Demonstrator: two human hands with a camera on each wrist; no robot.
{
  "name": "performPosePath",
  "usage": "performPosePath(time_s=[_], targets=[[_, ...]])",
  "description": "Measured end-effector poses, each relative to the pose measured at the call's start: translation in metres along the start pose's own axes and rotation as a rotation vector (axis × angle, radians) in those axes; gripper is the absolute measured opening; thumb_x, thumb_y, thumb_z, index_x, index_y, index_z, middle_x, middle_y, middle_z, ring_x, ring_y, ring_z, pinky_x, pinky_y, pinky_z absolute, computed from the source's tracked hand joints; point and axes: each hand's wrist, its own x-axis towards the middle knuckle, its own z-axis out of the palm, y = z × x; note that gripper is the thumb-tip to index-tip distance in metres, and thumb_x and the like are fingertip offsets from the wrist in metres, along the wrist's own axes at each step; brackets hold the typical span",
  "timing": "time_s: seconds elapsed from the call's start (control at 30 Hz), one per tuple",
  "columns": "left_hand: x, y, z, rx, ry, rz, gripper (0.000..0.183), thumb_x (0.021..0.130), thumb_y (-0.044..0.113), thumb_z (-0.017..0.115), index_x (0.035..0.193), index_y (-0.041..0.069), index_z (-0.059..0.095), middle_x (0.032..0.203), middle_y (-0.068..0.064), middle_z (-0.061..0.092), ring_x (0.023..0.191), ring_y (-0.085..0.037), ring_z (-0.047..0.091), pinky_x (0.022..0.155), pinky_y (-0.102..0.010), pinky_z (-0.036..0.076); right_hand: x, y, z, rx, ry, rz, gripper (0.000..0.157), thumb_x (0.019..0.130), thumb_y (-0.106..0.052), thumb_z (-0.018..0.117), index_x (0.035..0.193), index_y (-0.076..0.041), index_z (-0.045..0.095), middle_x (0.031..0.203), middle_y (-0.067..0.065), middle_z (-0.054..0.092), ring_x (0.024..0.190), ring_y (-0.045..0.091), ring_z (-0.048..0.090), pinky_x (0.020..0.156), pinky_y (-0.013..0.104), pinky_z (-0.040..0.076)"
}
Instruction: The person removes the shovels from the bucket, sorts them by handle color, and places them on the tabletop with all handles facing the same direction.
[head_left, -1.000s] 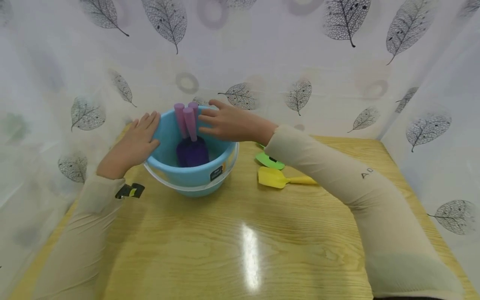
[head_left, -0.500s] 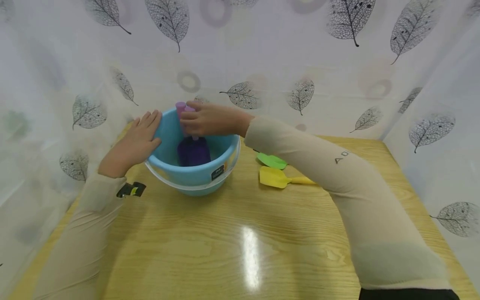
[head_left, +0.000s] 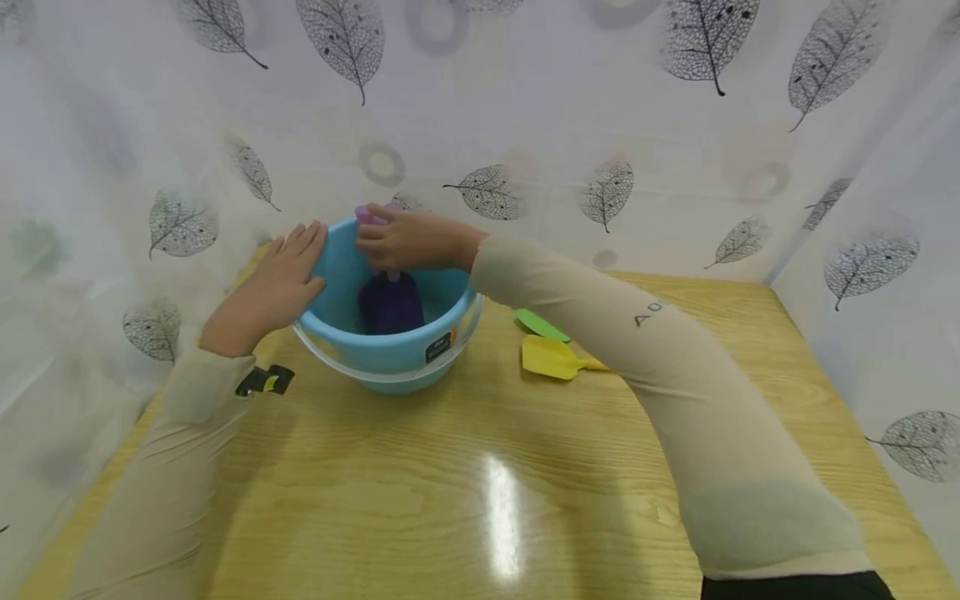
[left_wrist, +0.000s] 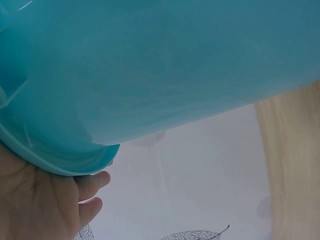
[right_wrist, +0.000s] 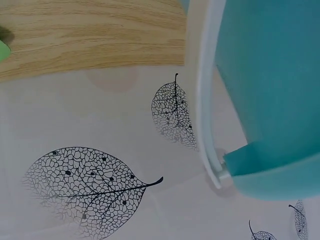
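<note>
A light blue bucket (head_left: 375, 354) with a white bail handle stands upright on the table. Inside it are purple toy shovels, their dark blades (head_left: 392, 304) low and their lilac handles (head_left: 366, 215) leaning at the back rim. My right hand (head_left: 408, 239) reaches over the rim with its fingers around the handles; how many it grips I cannot tell. On the bucket's left rim rests my left hand (head_left: 262, 287), fingers extended. The left wrist view shows that palm (left_wrist: 35, 205) against the rim. In the right wrist view the hand is out of frame, beside the bucket wall (right_wrist: 280, 65).
Right of the bucket lie a yellow toy shovel (head_left: 551, 357) and a green one (head_left: 542, 324), partly covered by my right sleeve (head_left: 585, 283). A leaf-print curtain (head_left: 480, 108) surrounds the wooden table (head_left: 420, 483) at the back and sides.
My right hand has moved left onto the lilac handles, and its fingers have closed around them. The left hand stays on the rim; the bucket keeps its place.
</note>
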Motion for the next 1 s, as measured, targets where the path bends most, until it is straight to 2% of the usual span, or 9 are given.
performPosePath(time_s=[0.23,0.43,0.77,1.0], targets=[[-0.0007,0.0005,-0.0002,-0.003,0.007,0.003,0.065,0.097,0.016,0.036,0.147,-0.008,0.003,0.156,-0.027,0.003,0.144,-0.044,0.0,0.116,-0.057,0.0,0.0041,0.0016,0.006,-0.033,-0.02,0.02,0.036,0.092,-0.036,0.05,0.114,-0.011,0.064,0.114,0.008,0.061,0.112,0.025,0.053,0.109,0.044,0.036],[0.0002,-0.0009,0.0007,0.007,0.014,0.003,0.065,0.097,0.016,0.036,0.147,-0.009,0.004,0.155,-0.027,0.005,0.144,-0.044,0.001,0.116,-0.059,0.001,0.0064,0.0013,0.0051,-0.045,-0.017,0.015,0.034,0.09,-0.034,0.051,0.111,-0.012,0.066,0.113,0.008,0.063,0.108,0.024,0.054,0.106,0.043,0.038],[0.0009,-0.0028,0.0015,0.012,0.016,0.006,0.064,0.098,0.017,0.035,0.148,-0.008,0.004,0.156,-0.026,0.004,0.144,-0.043,0.0,0.116,-0.058,0.001,0.0016,-0.0007,-0.0021,-0.026,-0.057,0.003,0.03,0.092,-0.029,0.051,0.113,-0.014,0.067,0.117,0.008,0.062,0.114,0.024,0.052,0.111,0.043,0.033],[0.0,-0.0016,0.0012,0.013,-0.001,-0.001,0.064,0.098,0.017,0.034,0.148,-0.008,0.002,0.156,-0.027,0.003,0.144,-0.043,-0.002,0.116,-0.058,-0.001,-0.002,-0.0067,0.0003,-0.056,-0.043,-0.029,0.038,0.095,-0.035,0.044,0.118,-0.012,0.062,0.119,0.007,0.063,0.112,0.022,0.054,0.103,0.039,0.037]])
